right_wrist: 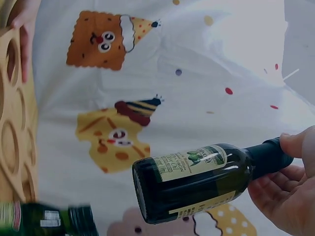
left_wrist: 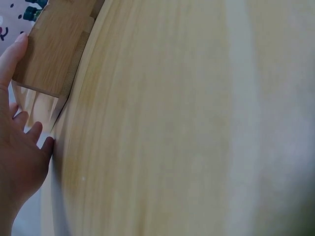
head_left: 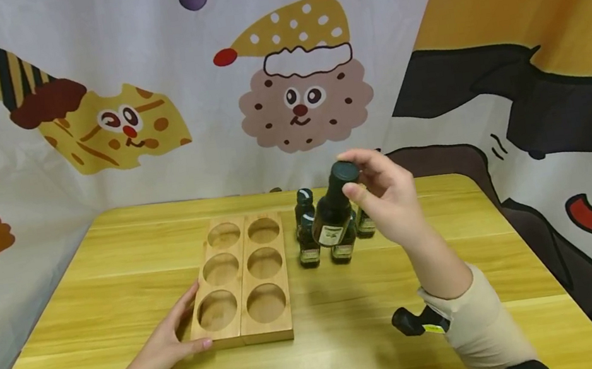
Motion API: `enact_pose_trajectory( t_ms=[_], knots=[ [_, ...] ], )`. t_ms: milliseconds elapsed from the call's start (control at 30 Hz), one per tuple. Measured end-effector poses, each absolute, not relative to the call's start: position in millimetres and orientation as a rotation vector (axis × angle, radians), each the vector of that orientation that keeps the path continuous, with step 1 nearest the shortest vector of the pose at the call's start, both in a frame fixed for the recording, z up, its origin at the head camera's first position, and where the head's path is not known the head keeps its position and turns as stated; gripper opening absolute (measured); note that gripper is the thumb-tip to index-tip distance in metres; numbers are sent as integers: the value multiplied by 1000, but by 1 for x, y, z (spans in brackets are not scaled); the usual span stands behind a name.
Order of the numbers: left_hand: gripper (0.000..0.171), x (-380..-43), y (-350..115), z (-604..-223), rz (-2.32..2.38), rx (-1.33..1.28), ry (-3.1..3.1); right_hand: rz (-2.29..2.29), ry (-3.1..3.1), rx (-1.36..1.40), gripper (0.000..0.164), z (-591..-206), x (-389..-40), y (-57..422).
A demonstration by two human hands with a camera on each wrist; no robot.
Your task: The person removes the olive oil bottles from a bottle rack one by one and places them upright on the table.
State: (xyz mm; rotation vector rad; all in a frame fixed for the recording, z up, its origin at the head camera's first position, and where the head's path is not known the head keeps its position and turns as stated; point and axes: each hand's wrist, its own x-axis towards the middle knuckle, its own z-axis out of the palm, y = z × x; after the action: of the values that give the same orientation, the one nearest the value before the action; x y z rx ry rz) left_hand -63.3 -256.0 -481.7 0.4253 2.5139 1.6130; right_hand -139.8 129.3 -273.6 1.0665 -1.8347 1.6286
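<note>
My right hand [head_left: 392,199] pinches the dark cap of a small green olive oil bottle [right_wrist: 189,182] between thumb and fingers. The bottle [head_left: 330,214] is held up and slightly tilted, its base lower left, overlapping other bottles in the head view. Green olives show on its cream label in the right wrist view. At the left, my left hand [head_left: 167,341] touches a wooden holder [head_left: 240,282] with two rows of round hollows, fingers along its left side and thumb at its front left corner. In the left wrist view the thumb lies against the holder's front face [left_wrist: 54,54].
Several similar bottles [head_left: 309,252] stand together right of the holder, partly hidden behind the raised one. A black strap-like object [head_left: 408,322] shows by the right sleeve [head_left: 481,329]. A cartoon-printed cloth [head_left: 136,36] hangs behind the wooden table [head_left: 86,279].
</note>
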Motion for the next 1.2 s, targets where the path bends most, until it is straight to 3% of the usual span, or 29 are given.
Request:
enact_pose_trajectory(
  t_ms=[567, 1200],
  knots=[
    [101, -63, -256, -482, 1613, 420, 2507, 1630, -1894, 1007, 42, -296, -155, 202],
    [100, -64, -257, -481, 1624, 429, 2496, 1705, -2010, 913, 29, -362, -173, 228]
  ],
)
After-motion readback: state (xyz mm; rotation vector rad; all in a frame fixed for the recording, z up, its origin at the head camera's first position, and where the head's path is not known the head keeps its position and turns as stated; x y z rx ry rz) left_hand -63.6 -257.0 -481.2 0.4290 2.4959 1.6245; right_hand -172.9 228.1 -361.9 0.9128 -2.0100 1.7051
